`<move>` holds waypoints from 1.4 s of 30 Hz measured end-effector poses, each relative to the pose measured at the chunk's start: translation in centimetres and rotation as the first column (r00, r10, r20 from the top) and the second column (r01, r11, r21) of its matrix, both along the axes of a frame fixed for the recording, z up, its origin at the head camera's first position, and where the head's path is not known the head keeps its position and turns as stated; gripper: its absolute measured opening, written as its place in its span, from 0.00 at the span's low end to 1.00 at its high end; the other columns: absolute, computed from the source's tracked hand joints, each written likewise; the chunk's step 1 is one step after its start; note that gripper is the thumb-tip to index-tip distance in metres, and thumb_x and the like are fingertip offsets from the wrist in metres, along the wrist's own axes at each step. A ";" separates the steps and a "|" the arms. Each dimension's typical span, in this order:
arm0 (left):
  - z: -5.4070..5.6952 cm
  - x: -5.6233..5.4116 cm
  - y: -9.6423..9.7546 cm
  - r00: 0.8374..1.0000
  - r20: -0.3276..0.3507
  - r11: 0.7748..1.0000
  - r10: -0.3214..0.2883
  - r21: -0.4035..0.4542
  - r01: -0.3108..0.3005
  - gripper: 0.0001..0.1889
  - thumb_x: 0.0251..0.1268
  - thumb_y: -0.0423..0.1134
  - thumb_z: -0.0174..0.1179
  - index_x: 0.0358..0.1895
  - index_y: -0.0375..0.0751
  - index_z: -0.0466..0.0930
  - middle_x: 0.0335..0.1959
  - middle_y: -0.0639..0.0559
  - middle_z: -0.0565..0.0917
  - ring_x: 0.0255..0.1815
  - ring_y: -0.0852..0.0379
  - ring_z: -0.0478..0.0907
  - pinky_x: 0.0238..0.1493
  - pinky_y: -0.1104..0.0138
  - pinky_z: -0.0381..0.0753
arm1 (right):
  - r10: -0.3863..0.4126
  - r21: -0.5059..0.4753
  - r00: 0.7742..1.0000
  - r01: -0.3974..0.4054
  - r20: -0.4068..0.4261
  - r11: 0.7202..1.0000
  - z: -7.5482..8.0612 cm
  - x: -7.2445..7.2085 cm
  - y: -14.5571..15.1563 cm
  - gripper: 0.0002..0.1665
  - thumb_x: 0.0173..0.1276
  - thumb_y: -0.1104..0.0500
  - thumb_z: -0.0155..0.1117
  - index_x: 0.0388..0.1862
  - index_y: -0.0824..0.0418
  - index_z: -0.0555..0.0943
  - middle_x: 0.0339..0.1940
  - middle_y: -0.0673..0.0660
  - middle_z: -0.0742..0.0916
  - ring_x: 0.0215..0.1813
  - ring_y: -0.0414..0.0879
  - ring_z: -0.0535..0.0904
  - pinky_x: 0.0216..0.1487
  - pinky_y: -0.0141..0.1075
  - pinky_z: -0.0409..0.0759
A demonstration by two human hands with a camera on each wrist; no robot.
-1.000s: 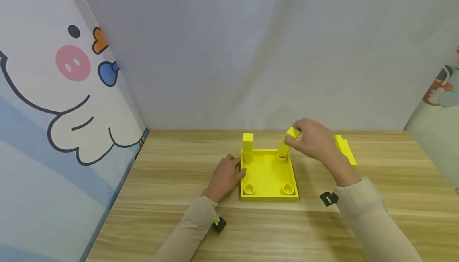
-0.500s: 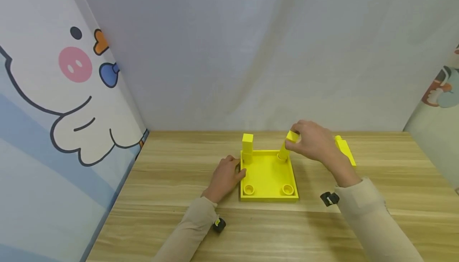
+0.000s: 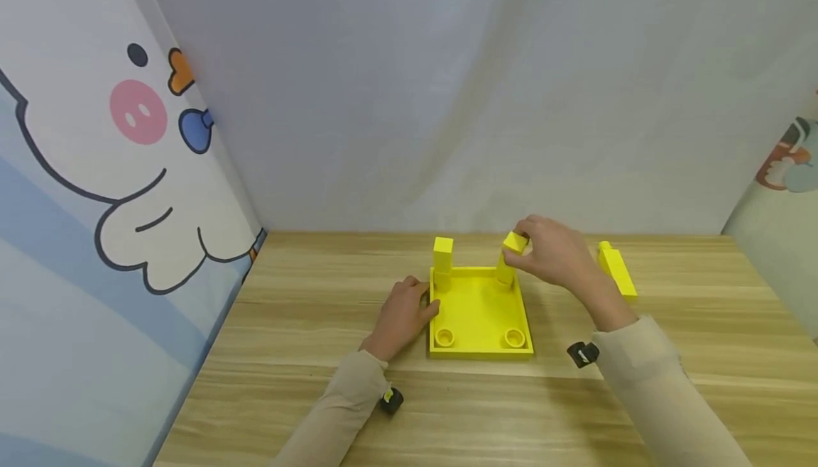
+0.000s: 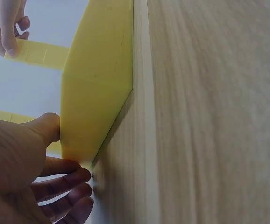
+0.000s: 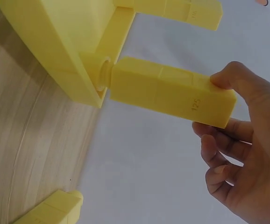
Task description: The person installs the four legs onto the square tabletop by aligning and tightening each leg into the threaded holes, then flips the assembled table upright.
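Note:
A shallow square yellow tray [image 3: 476,318] with raised walls and round corner sockets lies on the table. My left hand [image 3: 401,314] grips its left wall, thumb over the rim and fingers along the outside. With thumb and fingers my right hand [image 3: 554,250] pinches the top of a square yellow leg marked 125 [image 5: 172,93]. This leg stands nearly upright at the back right socket [image 5: 102,74], its lower end right at the socket's mouth. Another yellow leg [image 3: 443,257] stands upright at the back left corner. The front left socket [image 3: 444,338] and front right socket [image 3: 514,338] are bare.
A loose yellow leg [image 3: 617,275] with a round peg end lies on the wooden table [image 3: 307,282], right of the tray. A pale curtain [image 3: 409,98] hangs behind the table. On the left is a panel [image 3: 77,155] with cartoon drawings.
The leg in my right hand has gone from leaning right to nearly upright over its socket, its top moving slightly left. My left hand has stayed on the tray wall.

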State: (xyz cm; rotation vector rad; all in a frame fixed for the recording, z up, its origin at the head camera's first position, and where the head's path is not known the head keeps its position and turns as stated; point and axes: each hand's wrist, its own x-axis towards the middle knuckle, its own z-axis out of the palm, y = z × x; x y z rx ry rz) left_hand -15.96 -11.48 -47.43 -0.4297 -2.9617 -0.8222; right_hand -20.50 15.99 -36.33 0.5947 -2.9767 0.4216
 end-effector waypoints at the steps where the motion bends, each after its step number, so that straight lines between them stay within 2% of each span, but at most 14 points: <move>1: 0.0 0.0 0.0 1.000 0.003 1.000 0.002 0.002 -0.002 0.23 0.73 0.45 0.60 0.62 0.31 0.80 0.52 0.39 0.82 0.48 0.46 0.76 0.52 0.55 0.80 | -0.008 -0.003 1.000 0.008 0.000 1.000 0.0 0.0 -0.1 0.19 0.68 0.45 0.64 0.42 0.60 0.82 0.36 0.56 0.84 0.31 0.46 0.72 0.29 0.35 0.68; 5: -0.1 -0.2 0.1 1.000 0.004 1.000 0.003 0.000 -0.003 0.24 0.73 0.45 0.59 0.63 0.32 0.80 0.52 0.40 0.82 0.48 0.46 0.76 0.52 0.56 0.79 | -0.038 -0.001 0.999 0.038 -0.001 0.999 -0.1 0.0 -0.3 0.19 0.68 0.44 0.63 0.34 0.59 0.75 0.29 0.54 0.76 0.27 0.46 0.66 0.27 0.35 0.61; 9: -0.2 -0.3 0.0 1.000 0.001 1.000 -0.003 0.000 0.003 0.23 0.73 0.45 0.59 0.62 0.31 0.80 0.51 0.39 0.82 0.48 0.45 0.76 0.52 0.55 0.79 | -0.058 0.021 0.998 0.058 -0.005 0.998 -0.1 0.1 -0.3 0.20 0.69 0.43 0.61 0.35 0.60 0.75 0.31 0.55 0.76 0.28 0.46 0.67 0.27 0.36 0.62; 13: -0.3 -0.3 0.0 1.000 -0.004 1.000 -0.001 0.005 0.001 0.23 0.73 0.45 0.60 0.62 0.31 0.80 0.51 0.39 0.83 0.48 0.45 0.76 0.52 0.55 0.79 | -0.058 0.043 0.998 0.059 -0.015 0.997 -0.2 0.1 -0.1 0.24 0.72 0.41 0.58 0.44 0.62 0.80 0.39 0.59 0.83 0.32 0.49 0.75 0.30 0.39 0.72; 17: -0.2 -0.2 0.0 1.000 -0.003 1.000 0.004 0.012 -0.004 0.24 0.73 0.45 0.60 0.62 0.31 0.80 0.52 0.39 0.82 0.48 0.45 0.77 0.52 0.55 0.80 | -0.050 0.055 0.999 0.050 -0.002 0.997 -0.2 0.2 0.2 0.32 0.72 0.37 0.58 0.57 0.63 0.81 0.51 0.61 0.85 0.43 0.54 0.82 0.42 0.48 0.82; 21: -0.2 -0.2 0.0 1.000 0.004 1.000 0.005 0.021 -0.005 0.24 0.73 0.45 0.60 0.63 0.31 0.80 0.52 0.39 0.82 0.50 0.45 0.77 0.52 0.54 0.80 | -0.025 0.054 1.000 0.024 0.018 0.998 -0.2 0.4 0.5 0.35 0.71 0.38 0.59 0.63 0.63 0.78 0.57 0.62 0.84 0.51 0.58 0.83 0.49 0.53 0.83; 28: -0.1 -0.2 0.0 1.000 0.014 1.000 0.006 0.023 -0.007 0.24 0.73 0.45 0.60 0.63 0.30 0.79 0.53 0.39 0.82 0.51 0.45 0.77 0.53 0.54 0.80 | 0.021 0.035 0.999 -0.023 0.046 0.999 0.0 0.4 0.8 0.33 0.67 0.47 0.58 0.68 0.61 0.76 0.59 0.60 0.83 0.52 0.56 0.82 0.50 0.53 0.82; 32: 0.0 -0.1 0.0 1.000 0.024 1.000 0.010 0.027 -0.010 0.24 0.73 0.45 0.60 0.63 0.30 0.79 0.53 0.39 0.82 0.51 0.45 0.77 0.53 0.53 0.80 | 0.036 0.035 0.998 -0.038 0.043 0.999 0.1 0.4 0.8 0.32 0.67 0.48 0.57 0.67 0.61 0.76 0.57 0.60 0.83 0.49 0.54 0.81 0.46 0.51 0.81; 36: 0.0 -0.1 0.0 1.000 0.023 0.999 0.006 0.033 -0.006 0.24 0.73 0.45 0.60 0.63 0.30 0.79 0.54 0.38 0.82 0.52 0.45 0.77 0.54 0.53 0.80 | 0.033 0.032 0.999 -0.034 0.034 0.999 0.0 0.4 0.8 0.28 0.69 0.47 0.58 0.63 0.60 0.78 0.53 0.59 0.83 0.44 0.51 0.79 0.41 0.46 0.79; 42: 0.2 0.0 0.0 1.000 0.017 0.999 0.001 0.037 -0.001 0.24 0.73 0.45 0.60 0.63 0.30 0.79 0.54 0.38 0.82 0.52 0.45 0.77 0.54 0.53 0.80 | 0.020 0.030 1.000 -0.020 0.016 0.999 -0.1 0.4 0.8 0.24 0.70 0.44 0.61 0.55 0.59 0.80 0.47 0.57 0.85 0.42 0.50 0.80 0.41 0.45 0.80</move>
